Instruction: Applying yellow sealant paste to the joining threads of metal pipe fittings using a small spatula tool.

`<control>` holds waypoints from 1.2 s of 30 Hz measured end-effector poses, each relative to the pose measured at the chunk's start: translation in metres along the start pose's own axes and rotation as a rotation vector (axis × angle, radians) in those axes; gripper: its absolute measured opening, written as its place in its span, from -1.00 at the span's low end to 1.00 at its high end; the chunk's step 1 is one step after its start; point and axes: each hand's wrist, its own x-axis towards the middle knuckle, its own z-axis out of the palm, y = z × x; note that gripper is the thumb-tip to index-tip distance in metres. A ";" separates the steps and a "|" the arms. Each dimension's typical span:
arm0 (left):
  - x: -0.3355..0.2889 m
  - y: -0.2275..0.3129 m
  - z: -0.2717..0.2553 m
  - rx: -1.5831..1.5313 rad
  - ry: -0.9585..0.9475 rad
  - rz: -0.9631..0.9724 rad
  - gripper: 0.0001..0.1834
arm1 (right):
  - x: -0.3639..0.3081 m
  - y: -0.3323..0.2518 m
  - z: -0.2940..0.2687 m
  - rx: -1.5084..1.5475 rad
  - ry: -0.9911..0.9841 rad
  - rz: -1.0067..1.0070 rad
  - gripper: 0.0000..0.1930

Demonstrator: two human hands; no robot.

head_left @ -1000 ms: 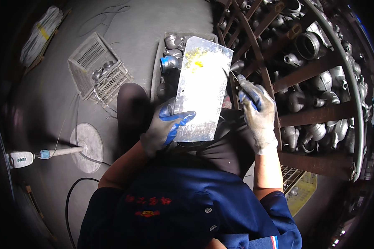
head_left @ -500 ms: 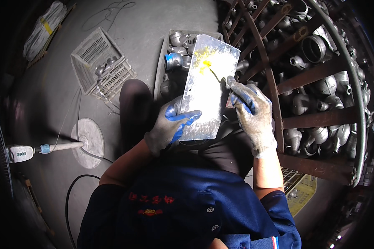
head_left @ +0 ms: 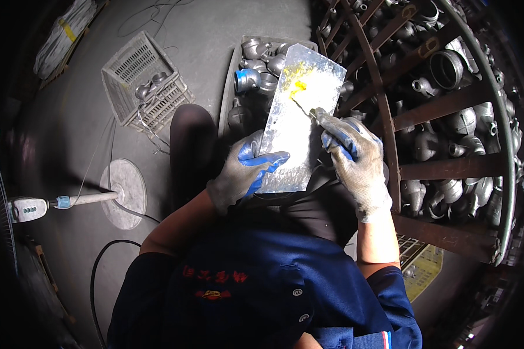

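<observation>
A flat, shiny metal plate [head_left: 294, 151] with a bright yellow smear [head_left: 298, 87] near its far end lies tilted in front of me. My left hand [head_left: 247, 166], in a grey and blue glove, grips the plate's near left edge, thumb on top. My right hand [head_left: 355, 151], gloved alike, is closed by the plate's right edge. From its fingers a thin dark stick [head_left: 300, 107] reaches over the plate toward the yellow smear. The stick's held end is hidden in the glove, and its exact kind does not show.
Beyond the plate stands a bin [head_left: 226, 96] of grey metal castings, one with a blue end [head_left: 247, 80]. A barred rack [head_left: 390, 145] full of castings rises at right. At left are a plastic crate [head_left: 142, 87] and a fan lying over [head_left: 87, 202], with cables on the floor.
The plate and both hands have shifted slightly to the right in the picture. The stick's tip now sits a little below the yellow smear, with the same grips.
</observation>
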 end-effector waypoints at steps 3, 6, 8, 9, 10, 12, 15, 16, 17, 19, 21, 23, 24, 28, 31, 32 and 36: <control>0.000 -0.002 -0.002 -0.004 -0.017 0.005 -0.62 | 0.001 0.000 -0.001 -0.033 -0.018 -0.007 -0.61; 0.001 -0.005 -0.005 -0.002 -0.018 0.013 -0.62 | 0.001 0.000 -0.001 -0.025 -0.038 -0.005 -0.63; 0.001 -0.006 -0.006 -0.021 -0.041 0.015 -0.60 | 0.002 0.004 -0.001 0.160 -0.033 -0.029 -0.68; 0.001 -0.008 -0.008 -0.021 -0.044 0.013 -0.60 | 0.001 0.004 -0.003 0.158 -0.030 -0.027 -0.68; 0.001 -0.011 -0.012 -0.035 -0.043 0.023 -0.59 | -0.001 0.003 -0.005 0.237 0.007 0.015 -0.70; 0.000 -0.012 -0.017 -0.050 -0.050 0.028 -0.57 | -0.002 0.003 -0.015 0.215 0.036 0.046 -0.73; -0.002 -0.009 -0.020 -0.052 -0.072 0.023 -0.54 | -0.008 0.019 -0.013 0.096 0.119 0.098 -0.73; -0.004 -0.006 -0.018 -0.023 -0.062 0.004 -0.53 | -0.009 0.024 -0.011 0.071 0.127 0.098 -0.72; -0.005 -0.004 -0.017 0.006 -0.050 -0.015 -0.51 | -0.010 0.023 -0.012 0.070 0.128 0.100 -0.72; -0.004 -0.007 -0.016 0.000 -0.068 0.010 -0.50 | -0.010 0.017 -0.013 0.078 0.091 0.097 -0.71; -0.004 -0.010 -0.017 -0.003 -0.077 0.037 -0.49 | -0.011 0.005 -0.014 0.177 0.047 0.159 -0.69; -0.003 -0.011 -0.014 0.008 -0.127 0.103 -0.49 | -0.014 0.001 -0.013 0.274 0.000 0.215 -0.67; -0.004 -0.009 -0.011 -0.033 -0.112 0.088 -0.53 | -0.015 -0.004 -0.011 0.374 -0.041 0.310 -0.66; -0.006 0.003 0.006 -0.038 -0.058 0.042 -0.60 | -0.021 -0.015 0.000 0.464 -0.043 0.329 -0.69; -0.006 -0.001 0.004 0.103 -0.036 0.080 -0.57 | -0.025 -0.017 0.012 0.535 -0.024 0.360 -0.67; -0.005 -0.006 0.001 0.113 -0.043 0.142 -0.57 | -0.026 -0.019 0.015 0.537 -0.025 0.360 -0.67; -0.001 -0.014 -0.001 0.081 0.006 0.132 -0.60 | -0.029 -0.018 0.029 0.592 0.089 0.329 -0.67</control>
